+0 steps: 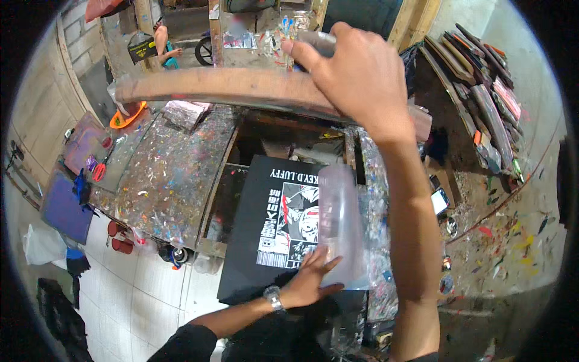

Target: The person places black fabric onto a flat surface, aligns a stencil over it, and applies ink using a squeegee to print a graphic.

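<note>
Head view: curled, glossy translucent film (341,205) over flat, printed black panel (247,223).

Black left sleeve (192,346), silvery wristwatch (273,298) behind the left hand (304,280), bare right forearm (416,241), black right sleeve (427,357)

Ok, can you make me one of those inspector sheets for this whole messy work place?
Surface: table spattered with many colours.
Job's things: clear film curled over a black printed piece; wooden bar beyond them.
Clutter: orange dish; red-handled scissors; small device with a bright screen.
Hands: left hand spread on the film; right hand curled around a grey piece, partly hidden.
Cables: nothing clearly seen.
Surroundings: white floor tiles; stacked long pieces at right.
</note>
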`<state>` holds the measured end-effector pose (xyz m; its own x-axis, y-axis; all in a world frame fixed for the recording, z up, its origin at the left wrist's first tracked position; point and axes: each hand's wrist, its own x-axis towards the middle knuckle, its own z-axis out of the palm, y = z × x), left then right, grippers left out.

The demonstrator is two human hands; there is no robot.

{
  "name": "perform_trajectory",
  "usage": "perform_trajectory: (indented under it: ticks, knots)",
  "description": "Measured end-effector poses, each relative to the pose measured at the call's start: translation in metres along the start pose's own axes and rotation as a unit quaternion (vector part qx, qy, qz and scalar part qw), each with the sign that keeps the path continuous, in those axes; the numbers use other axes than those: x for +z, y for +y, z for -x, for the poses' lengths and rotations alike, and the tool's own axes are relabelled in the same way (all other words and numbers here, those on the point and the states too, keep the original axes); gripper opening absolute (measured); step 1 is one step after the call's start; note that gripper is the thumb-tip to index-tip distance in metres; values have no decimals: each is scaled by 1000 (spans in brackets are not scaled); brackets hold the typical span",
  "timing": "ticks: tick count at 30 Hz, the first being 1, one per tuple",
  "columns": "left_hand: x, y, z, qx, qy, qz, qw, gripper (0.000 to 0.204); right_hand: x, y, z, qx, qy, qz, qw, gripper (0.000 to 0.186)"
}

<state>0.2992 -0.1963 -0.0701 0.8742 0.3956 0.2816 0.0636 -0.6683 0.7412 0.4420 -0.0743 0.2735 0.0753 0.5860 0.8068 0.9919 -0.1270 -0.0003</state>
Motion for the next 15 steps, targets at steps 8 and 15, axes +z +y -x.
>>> perform_trajectory:
  ticks: [8, 15]
  knots:
    - [-166, -249, -156, -137, 208, -307, 919, 29, 2, 0, -34, 10, -19, -10, 1000, 61]
    - [-212, -248, -175, -88, 208, 115, 967, 25, 0, 18, -32, 31, -49, -9, 998, 56]
